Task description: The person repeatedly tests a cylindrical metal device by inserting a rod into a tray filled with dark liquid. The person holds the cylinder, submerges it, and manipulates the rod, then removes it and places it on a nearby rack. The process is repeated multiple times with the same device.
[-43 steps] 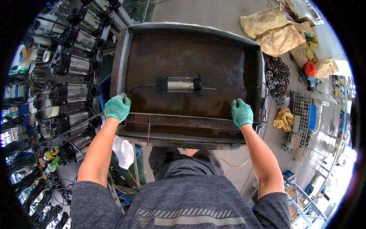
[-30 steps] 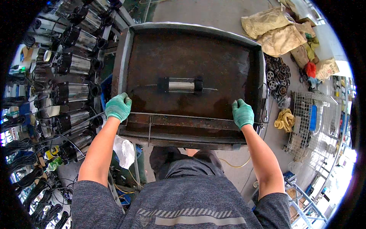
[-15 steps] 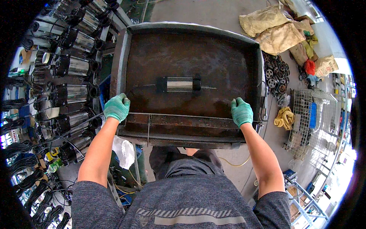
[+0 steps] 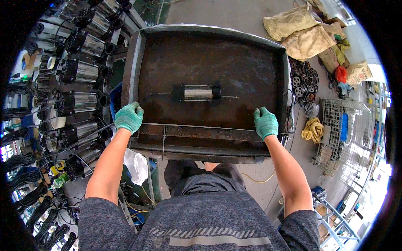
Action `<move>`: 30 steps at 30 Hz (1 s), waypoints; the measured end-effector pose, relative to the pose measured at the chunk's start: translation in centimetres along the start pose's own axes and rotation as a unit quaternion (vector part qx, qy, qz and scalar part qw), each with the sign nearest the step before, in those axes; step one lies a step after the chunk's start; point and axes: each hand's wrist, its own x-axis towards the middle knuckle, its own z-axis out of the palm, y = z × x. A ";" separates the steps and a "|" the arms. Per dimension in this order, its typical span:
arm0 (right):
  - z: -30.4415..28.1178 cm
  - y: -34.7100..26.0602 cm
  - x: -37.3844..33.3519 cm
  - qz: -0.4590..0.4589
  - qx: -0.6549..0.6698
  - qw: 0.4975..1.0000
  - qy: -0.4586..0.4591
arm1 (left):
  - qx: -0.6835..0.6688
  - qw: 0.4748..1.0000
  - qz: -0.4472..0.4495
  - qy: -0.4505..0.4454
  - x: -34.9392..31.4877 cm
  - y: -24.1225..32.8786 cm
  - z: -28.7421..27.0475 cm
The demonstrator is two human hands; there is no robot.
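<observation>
A large dark metal trough [image 4: 133,71] with raised walls stands in front of me. In its middle lies a motor-like part [image 4: 198,92], a silver cylinder with black ends and a thin shaft pointing right. The sheen around it looks like liquid. Across the trough's near part runs a thin metal rod [image 4: 201,126]. My left hand [image 4: 129,117], in a green glove, is closed around the rod's left end by the left wall. Its right end is in my right hand [image 4: 266,122], gloved alike and closed, near the right wall. Both hands are apart from the cylinder.
Racked silver-and-black pump-like units [image 4: 83,102] with coiled black cables line the left. At right are a pile of sacks [image 4: 307,39], black wheels [image 4: 303,81], a yellow cloth [image 4: 312,129] and a wire cage [image 4: 331,138]. A white bag [image 4: 136,167] hangs beside the trough's near left corner.
Only the light streaks on the trough's dark surface have shifted. My hands, the rod and the cylinder stay in place.
</observation>
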 end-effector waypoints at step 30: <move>0.4 0.4 0.2 0.000 0.005 1.000 0.001 | -0.006 1.000 -0.005 -0.011 0.1 0.3 -0.3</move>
